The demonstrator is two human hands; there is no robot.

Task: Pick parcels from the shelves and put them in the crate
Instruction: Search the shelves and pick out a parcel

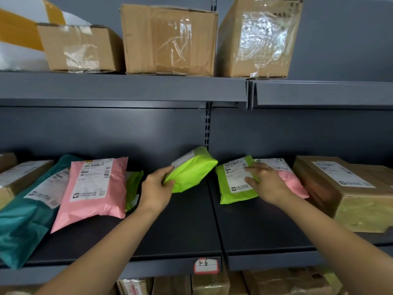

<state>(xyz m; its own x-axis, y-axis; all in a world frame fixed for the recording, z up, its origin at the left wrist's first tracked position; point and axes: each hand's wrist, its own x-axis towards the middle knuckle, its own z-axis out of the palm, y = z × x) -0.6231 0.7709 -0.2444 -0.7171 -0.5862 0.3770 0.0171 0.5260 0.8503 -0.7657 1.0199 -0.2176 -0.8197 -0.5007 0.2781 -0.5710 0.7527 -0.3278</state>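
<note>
Two bare forearms are reaching in from the bottom edge toward the middle shelf [180, 231] of a dark grey metal rack, while the upper shelf [127, 86] is carrying three taped cardboard boxes in a row: a big middle box [170, 39], a tall box [255, 39] on its right with crumpled clear tape on its face, and a low box [80, 47] on its left, beside a white and yellow parcel [17, 28] at the far left. On the middle shelf a long brown carton [350, 192] is lying at the right end, and a teal mailer [21, 226] is sprawling at the left end, half under a pink mailer [95, 188] that is showing its printed label. Left hand [156, 188] is gripping a lime green parcel [191, 171] by its lower left end, thumb on the front and fingers behind, holding it tilted with its far corner near the back panel. Right hand [265, 184] is resting on a second lime green parcel [234, 184], forefinger and thumb lying fairly straight on its white label and not wrapping around it; this parcel is lying on the shelf, overlapping a pink parcel [295, 184] just beside the brown carton. Another green mailer [133, 184] is peeking out from behind the pink mailer. Smallest, a red-bordered tag [205, 266] with handwriting is sitting on the shelf's front edge
</note>
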